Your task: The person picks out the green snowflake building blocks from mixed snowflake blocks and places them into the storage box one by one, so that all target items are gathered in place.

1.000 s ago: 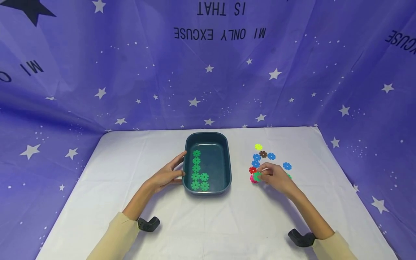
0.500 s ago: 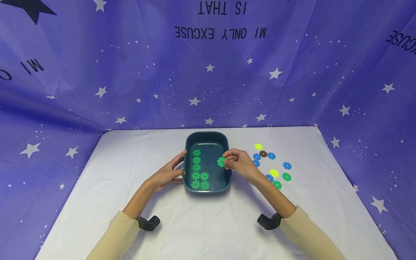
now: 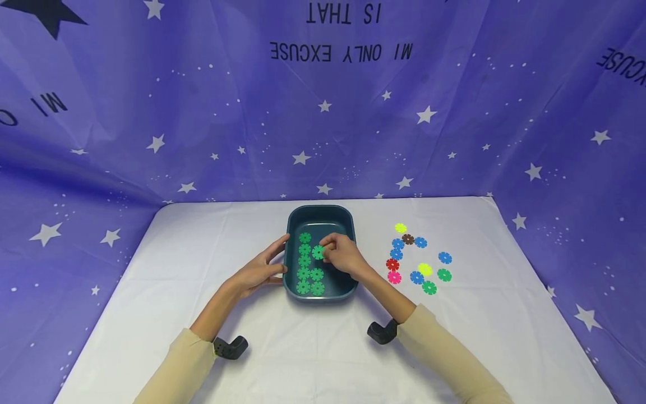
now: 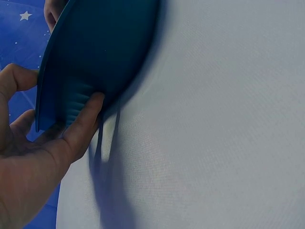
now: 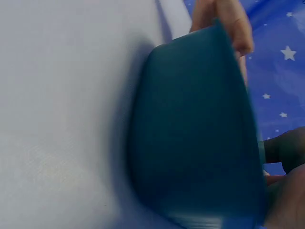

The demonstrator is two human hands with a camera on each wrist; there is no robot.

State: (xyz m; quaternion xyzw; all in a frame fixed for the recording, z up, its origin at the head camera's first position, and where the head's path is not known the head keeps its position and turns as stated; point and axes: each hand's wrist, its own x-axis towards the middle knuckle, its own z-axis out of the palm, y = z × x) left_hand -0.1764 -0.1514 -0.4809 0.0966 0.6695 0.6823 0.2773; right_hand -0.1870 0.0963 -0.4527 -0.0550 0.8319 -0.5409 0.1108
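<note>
In the head view a dark teal tray (image 3: pixel 323 215) holds several green flower-shaped plastic discs (image 3: pixel 304 261), laid in a left column with a second, shorter one beginning beside it. Pinched in the fingertips of my right hand (image 3: pixel 344 255) is another green disc (image 3: pixel 317 252), above the tray floor, right of the column. My left hand (image 3: pixel 254 276) rests spread fingers against the tray's left side. The left wrist view shows its fingertips touching the tray's rim and outer wall (image 4: pixel 109 47). In the right wrist view the tray wall (image 5: pixel 195 124) hides most of the right hand (image 5: pixel 290 200).
Right of the tray, loose discs lie on the white cloth: yellow (image 3: pixel 400 228), brown (image 3: pixel 407 239), blue (image 3: pixel 445 257), red (image 3: pixel 392 264), pink (image 3: pixel 394 278) and green (image 3: pixel 444 275). A purple star-print curtain (image 3: pixel 323 129) surrounds the table's back and sides.
My right hand has carried a green disc left from the loose discs, across the tray's right rim, to beside the green column. The left hand and the tray stay in place.
</note>
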